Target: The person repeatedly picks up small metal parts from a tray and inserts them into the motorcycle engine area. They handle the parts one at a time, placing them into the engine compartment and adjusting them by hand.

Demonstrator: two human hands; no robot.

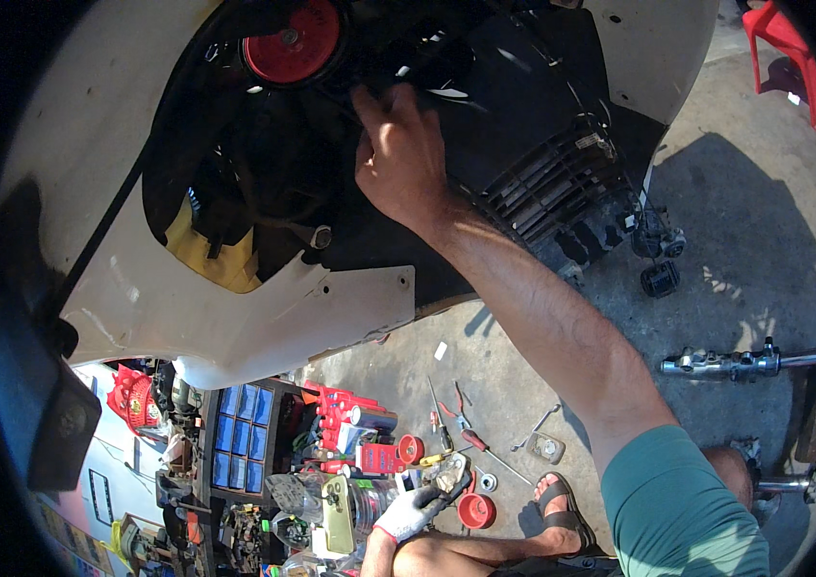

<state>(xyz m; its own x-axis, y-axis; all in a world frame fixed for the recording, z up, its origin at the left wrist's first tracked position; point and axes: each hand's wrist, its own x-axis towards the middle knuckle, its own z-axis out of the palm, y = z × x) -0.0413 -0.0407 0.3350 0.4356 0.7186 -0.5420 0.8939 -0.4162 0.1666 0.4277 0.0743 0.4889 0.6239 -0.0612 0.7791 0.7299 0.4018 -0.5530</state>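
My right hand [402, 163], bare below a green sleeve, reaches up into the dark hollow of a pale vehicle body panel [350, 308]. Its fingers are bent and drawn together, and shadow hides what the tips grip. Just up and left of them sits a red disc-shaped horn [291, 40] with a black rim. A yellow piece [211, 252] shows through the panel's opening. Low in the view, my left hand [410, 512] wears a white glove beside my knee. Its fingers curl at a small dark and greyish part [451, 473] that I cannot name.
On the concrete lie pliers [461, 415], a red-handled screwdriver [475, 439], a wrench [535, 426] and a red cup [475, 511]. Blue drawers [242, 438] stand lower left. A slatted black grille [557, 183] and chrome tube [725, 363] are right; a red chair [783, 43] is far right.
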